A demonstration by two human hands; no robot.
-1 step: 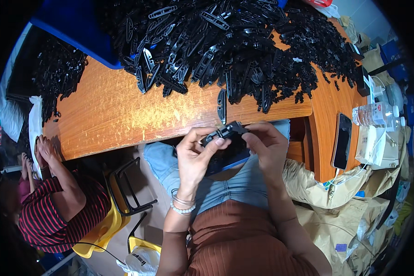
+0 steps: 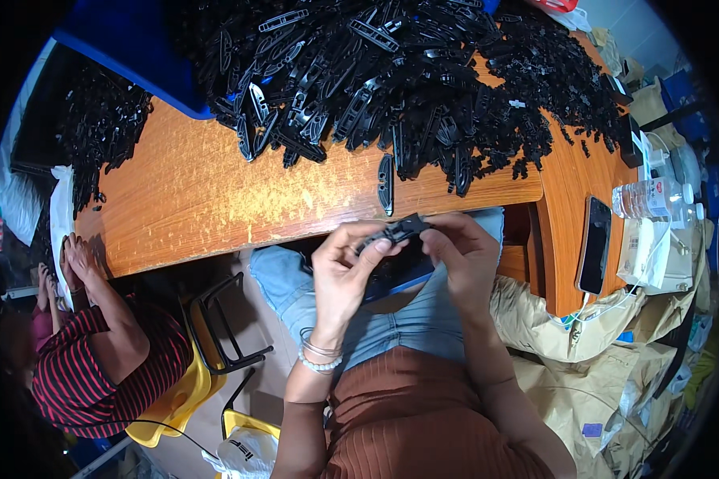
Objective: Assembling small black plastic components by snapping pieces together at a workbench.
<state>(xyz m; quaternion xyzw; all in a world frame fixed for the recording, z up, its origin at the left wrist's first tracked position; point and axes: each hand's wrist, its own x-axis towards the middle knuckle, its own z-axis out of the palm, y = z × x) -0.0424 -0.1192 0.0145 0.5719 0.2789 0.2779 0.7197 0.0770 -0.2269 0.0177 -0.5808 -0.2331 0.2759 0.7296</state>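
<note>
between left hand (image 2: 340, 273) and right hand (image 2: 466, 254), black part (image 2: 406, 228), turned since earlier

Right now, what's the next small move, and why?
Perhaps hold the left hand steady and gently press the black part with the right hand: both pinch it from opposite sides, so the left can brace against a push.

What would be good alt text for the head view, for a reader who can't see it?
A person's left hand and right hand hold a black part near the front edge of a wooden table. A heap of black pieces covers much of its far side; a phone lies at right, and a co-worker in a striped top is at left.
</note>
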